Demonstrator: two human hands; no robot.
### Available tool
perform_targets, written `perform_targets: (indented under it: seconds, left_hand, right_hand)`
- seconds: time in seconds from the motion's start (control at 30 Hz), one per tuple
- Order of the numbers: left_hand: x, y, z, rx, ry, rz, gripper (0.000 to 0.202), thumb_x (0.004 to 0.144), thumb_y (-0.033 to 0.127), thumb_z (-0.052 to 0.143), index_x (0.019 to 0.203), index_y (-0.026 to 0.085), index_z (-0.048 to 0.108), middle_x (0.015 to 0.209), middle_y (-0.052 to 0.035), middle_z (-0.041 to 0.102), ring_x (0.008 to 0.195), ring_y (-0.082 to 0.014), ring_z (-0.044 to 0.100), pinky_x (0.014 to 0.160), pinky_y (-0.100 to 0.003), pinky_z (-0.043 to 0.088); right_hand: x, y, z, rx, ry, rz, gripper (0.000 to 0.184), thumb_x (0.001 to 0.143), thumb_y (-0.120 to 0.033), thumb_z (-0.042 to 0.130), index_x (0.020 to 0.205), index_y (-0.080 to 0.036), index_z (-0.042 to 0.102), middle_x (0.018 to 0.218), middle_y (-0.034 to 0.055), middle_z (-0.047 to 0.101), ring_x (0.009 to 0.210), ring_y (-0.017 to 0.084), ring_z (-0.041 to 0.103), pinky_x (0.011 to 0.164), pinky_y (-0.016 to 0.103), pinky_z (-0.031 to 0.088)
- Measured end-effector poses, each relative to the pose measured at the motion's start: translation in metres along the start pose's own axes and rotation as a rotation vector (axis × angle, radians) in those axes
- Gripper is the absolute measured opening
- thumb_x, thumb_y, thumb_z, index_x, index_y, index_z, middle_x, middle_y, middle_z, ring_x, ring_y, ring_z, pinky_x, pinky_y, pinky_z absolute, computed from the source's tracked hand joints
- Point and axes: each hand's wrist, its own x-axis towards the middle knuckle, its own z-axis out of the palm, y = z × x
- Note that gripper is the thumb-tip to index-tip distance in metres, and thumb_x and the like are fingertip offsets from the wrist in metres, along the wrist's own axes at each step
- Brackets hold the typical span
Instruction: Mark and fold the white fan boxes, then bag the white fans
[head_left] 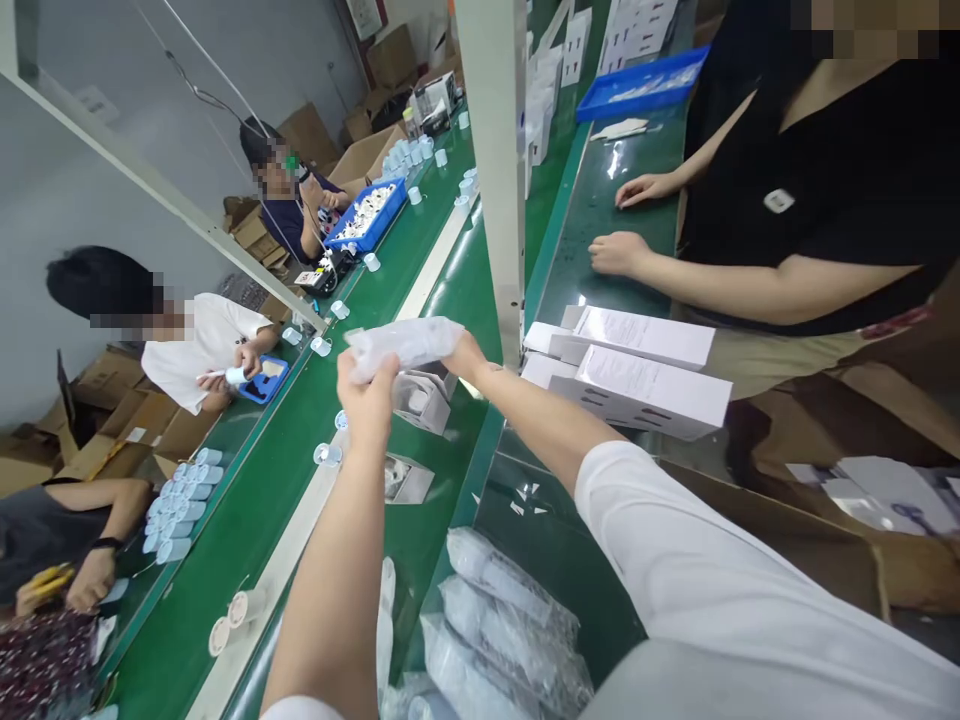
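My left hand (367, 395) and my right hand (466, 355) both grip a white item sealed in a clear plastic bag (409, 343), held level above the green conveyor belt (270, 480). The left hand pinches its left end, the right hand its right end. Just below the bag sit two open white boxes (421, 400) on the belt. Several more bagged items (502, 600) lie in a pile near my body.
Two long white cartons (645, 375) lie to the right by a grey post (499, 150). A person in black rests both hands (622, 250) on the right table. Three people work along the left side, with blue trays (367, 215) and white cylinders (180, 500).
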Motion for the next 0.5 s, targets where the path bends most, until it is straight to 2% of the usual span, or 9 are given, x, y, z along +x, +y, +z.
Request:
perform_targets:
  seconds: [0.07, 0.13, 0.23, 0.3, 0.4, 0.5]
  left_hand:
    - [0.018, -0.014, 0.013, 0.183, -0.069, -0.039, 0.033, 0.069, 0.032, 0.069, 0.098, 0.019, 0.058, 0.089, -0.0005, 0.065, 0.083, -0.0176, 0.063, 0.079, -0.031, 0.049]
    - [0.028, -0.018, 0.019, 0.444, -0.173, -0.06, 0.026, 0.068, 0.027, 0.067, 0.093, 0.021, 0.058, 0.084, 0.0006, 0.064, 0.083, -0.0189, 0.062, 0.08, -0.032, 0.048]
    - [0.038, -0.008, 0.026, 0.806, -0.316, -0.021, 0.021, 0.071, 0.023, 0.063, 0.092, 0.022, 0.058, 0.089, -0.0039, 0.063, 0.09, -0.0236, 0.062, 0.081, -0.034, 0.047]
    - [0.043, 0.003, 0.038, 0.976, -0.382, -0.002, 0.023, 0.074, 0.022, 0.06, 0.097, 0.021, 0.057, 0.095, -0.0094, 0.062, 0.096, -0.0275, 0.061, 0.082, -0.037, 0.046]
    - [0.051, 0.014, 0.061, 1.114, -0.435, 0.046, 0.031, 0.075, 0.021, 0.06, 0.106, 0.02, 0.057, 0.107, -0.0163, 0.059, 0.103, -0.0323, 0.06, 0.086, -0.04, 0.045]
    - [0.058, 0.016, 0.077, 1.133, -0.397, 0.036, 0.035, 0.078, 0.022, 0.057, 0.113, 0.02, 0.056, 0.112, -0.0176, 0.056, 0.102, -0.0322, 0.061, 0.086, -0.04, 0.046]
  right_hand:
    - [0.005, 0.004, -0.003, 0.039, -0.023, -0.02, 0.034, 0.084, -0.011, 0.053, 0.113, -0.019, 0.07, 0.119, 0.0055, 0.07, 0.112, 0.022, 0.062, 0.095, 0.028, 0.046]
    - [0.01, 0.01, -0.005, 0.078, -0.063, -0.028, 0.032, 0.085, -0.012, 0.053, 0.11, -0.019, 0.071, 0.113, 0.004, 0.072, 0.106, 0.02, 0.064, 0.089, 0.026, 0.048]
    - [0.015, 0.017, -0.006, 0.128, -0.112, -0.012, 0.027, 0.089, -0.019, 0.05, 0.106, -0.02, 0.072, 0.107, 0.0024, 0.074, 0.099, 0.018, 0.066, 0.083, 0.024, 0.048]
    - [0.018, 0.022, -0.007, 0.147, -0.122, 0.013, 0.027, 0.09, -0.023, 0.048, 0.103, -0.019, 0.072, 0.105, 0.0033, 0.074, 0.095, 0.018, 0.065, 0.08, 0.024, 0.048]
    - [0.023, 0.029, -0.01, 0.153, -0.114, 0.047, 0.027, 0.09, -0.024, 0.046, 0.098, -0.016, 0.07, 0.101, 0.0056, 0.073, 0.091, 0.019, 0.064, 0.077, 0.026, 0.047]
    - [0.029, 0.035, -0.014, 0.159, -0.106, 0.043, 0.022, 0.087, -0.022, 0.047, 0.092, -0.016, 0.068, 0.099, 0.0068, 0.072, 0.091, 0.021, 0.062, 0.079, 0.028, 0.045]
